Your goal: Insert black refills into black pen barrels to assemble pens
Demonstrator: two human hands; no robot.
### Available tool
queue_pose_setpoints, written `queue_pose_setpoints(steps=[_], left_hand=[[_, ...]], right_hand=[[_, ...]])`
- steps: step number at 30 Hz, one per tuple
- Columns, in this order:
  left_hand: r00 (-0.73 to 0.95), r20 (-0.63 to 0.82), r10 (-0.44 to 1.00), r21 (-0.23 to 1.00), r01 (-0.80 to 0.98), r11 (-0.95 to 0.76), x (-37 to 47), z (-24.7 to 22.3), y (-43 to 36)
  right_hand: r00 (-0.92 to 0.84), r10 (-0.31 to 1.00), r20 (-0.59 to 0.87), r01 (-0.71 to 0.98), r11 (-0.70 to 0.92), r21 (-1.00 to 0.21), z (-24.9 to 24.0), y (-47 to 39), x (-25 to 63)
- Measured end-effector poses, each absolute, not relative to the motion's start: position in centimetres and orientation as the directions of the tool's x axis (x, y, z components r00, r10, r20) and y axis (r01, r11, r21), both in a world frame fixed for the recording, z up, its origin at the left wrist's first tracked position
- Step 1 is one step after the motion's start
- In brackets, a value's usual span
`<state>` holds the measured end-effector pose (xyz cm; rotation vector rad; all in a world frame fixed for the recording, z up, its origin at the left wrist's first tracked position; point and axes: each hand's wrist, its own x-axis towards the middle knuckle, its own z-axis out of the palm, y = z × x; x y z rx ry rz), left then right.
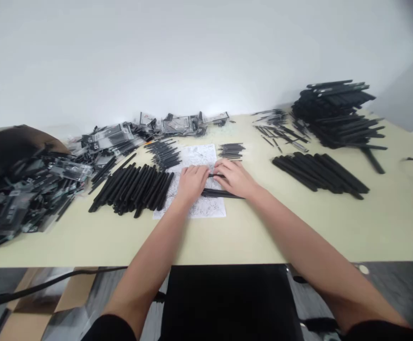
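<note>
My left hand (192, 182) and my right hand (235, 177) meet over a white patterned sheet (201, 208) in the middle of the pale table (249, 237). Between them they pinch a thin black stick (216, 175), one hand on each end. A few more black sticks (220, 193) lie on the sheet just under my right hand. A small bundle of thin black sticks (230, 150) sits at the sheet's far right corner.
Thick black tubes lie in a row at the left (131, 188) and another at the right (320, 173). A tall stack of black pieces (337, 111) stands far right. Plastic-wrapped packets (24, 189) heap up at the left and along the back (178, 124). Cardboard box (32, 303) below the table edge.
</note>
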<state>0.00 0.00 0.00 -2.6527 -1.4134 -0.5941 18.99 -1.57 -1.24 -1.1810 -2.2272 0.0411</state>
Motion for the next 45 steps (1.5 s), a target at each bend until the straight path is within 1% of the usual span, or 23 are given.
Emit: queue_pose_setpoints(steps=[2, 6, 12, 15, 19, 23, 26, 31, 34, 41, 45], left_hand=[[0.516, 0.345, 0.784, 0.105, 0.809, -0.579, 0.1, -0.1, 0.1], [0.498, 0.320, 0.806, 0.104, 0.827, -0.552, 0.2, 0.0, 0.1], [0.481, 0.365, 0.797, 0.147, 0.816, -0.559, 0.2, -0.1, 0.2], [0.461, 0.384, 0.800, 0.156, 0.821, -0.549, 0.3, -0.2, 0.2], [0.386, 0.405, 0.829, 0.211, 0.843, -0.495, 0.2, -0.2, 0.3], [0.316, 0.459, 0.830, 0.289, 0.831, -0.476, 0.0, -0.3, 0.2], [0.245, 0.482, 0.841, 0.336, 0.835, -0.436, 0.1, -0.4, 0.1], [0.121, 0.463, 0.878, 0.382, 0.867, -0.320, 0.3, 0.1, 0.0], [0.064, 0.430, 0.901, 0.403, 0.879, -0.255, 0.4, 0.5, 0.1], [0.030, 0.433, 0.901, 0.418, 0.879, -0.230, 0.3, 0.7, 0.3], [0.019, 0.428, 0.904, 0.432, 0.874, -0.223, 0.4, 0.7, 0.2]], right_hand=[[-0.419, 0.759, 0.498, 0.741, 0.603, -0.294, -1.2, -1.6, 19.0], [-0.402, 0.772, 0.492, 0.766, 0.578, -0.282, -1.1, -1.7, 19.0], [-0.378, 0.795, 0.475, 0.799, 0.539, -0.266, -0.9, -1.6, 19.3], [-0.355, 0.791, 0.498, 0.800, 0.533, -0.276, -1.1, -1.5, 19.3], [-0.334, 0.786, 0.520, 0.805, 0.525, -0.276, -1.3, -1.4, 19.4], [-0.317, 0.791, 0.523, 0.821, 0.505, -0.266, -1.3, -1.2, 19.8], [-0.287, 0.803, 0.522, 0.831, 0.480, -0.281, -1.2, -1.2, 20.2], [-0.194, 0.829, 0.525, 0.867, 0.395, -0.303, -1.0, -1.1, 20.8], [-0.189, 0.818, 0.544, 0.868, 0.398, -0.297, -1.0, -1.0, 21.2], [-0.192, 0.789, 0.584, 0.873, 0.409, -0.266, -0.9, -0.6, 21.6], [-0.235, 0.761, 0.605, 0.875, 0.436, -0.208, -1.1, -0.5, 21.8]])
